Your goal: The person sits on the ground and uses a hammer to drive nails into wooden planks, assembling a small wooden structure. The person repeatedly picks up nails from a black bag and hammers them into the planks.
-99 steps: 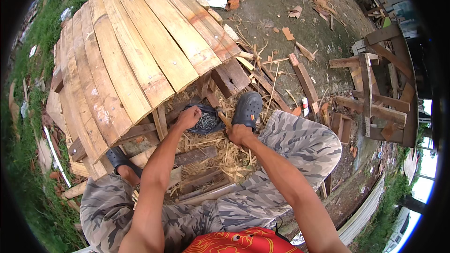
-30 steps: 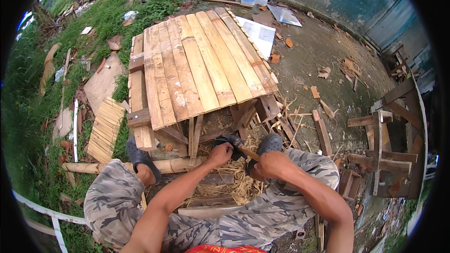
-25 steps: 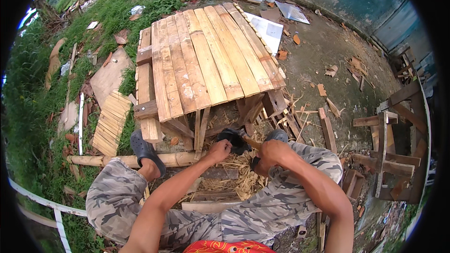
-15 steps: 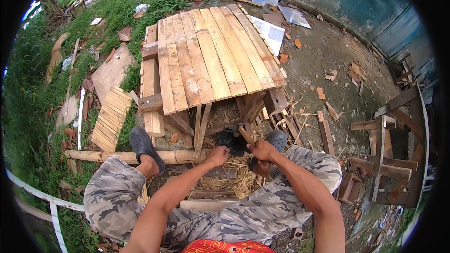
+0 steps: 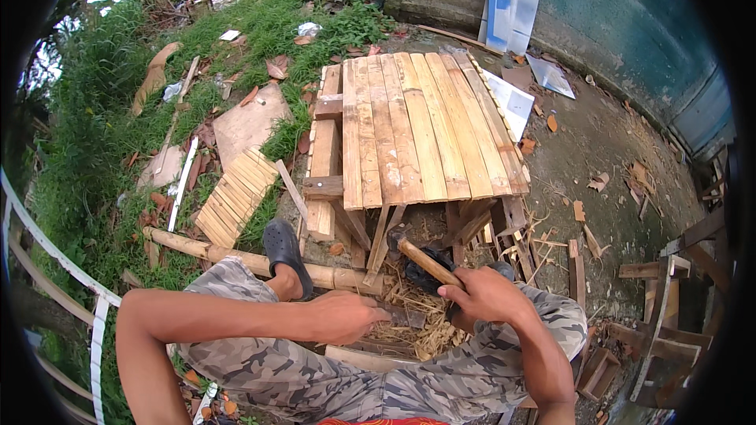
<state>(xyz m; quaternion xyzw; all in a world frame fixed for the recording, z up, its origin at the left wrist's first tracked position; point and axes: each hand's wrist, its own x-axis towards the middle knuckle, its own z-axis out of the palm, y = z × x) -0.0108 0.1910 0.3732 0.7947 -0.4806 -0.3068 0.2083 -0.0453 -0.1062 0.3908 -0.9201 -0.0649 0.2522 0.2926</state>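
Grasping the hammer [image 5: 429, 260] in the right hand [image 5: 484, 293], slanted forward and leftward over the black bag [image 5: 417, 276], farther from the left hand [image 5: 350, 317], of grip impossible to tell.

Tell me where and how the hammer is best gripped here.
The hammer is probably best gripped on its wooden handle, near the end away from the dark head, coming from the lower right. The slim handle slants that way, with the head at its upper-left end. The right hand holds it there.
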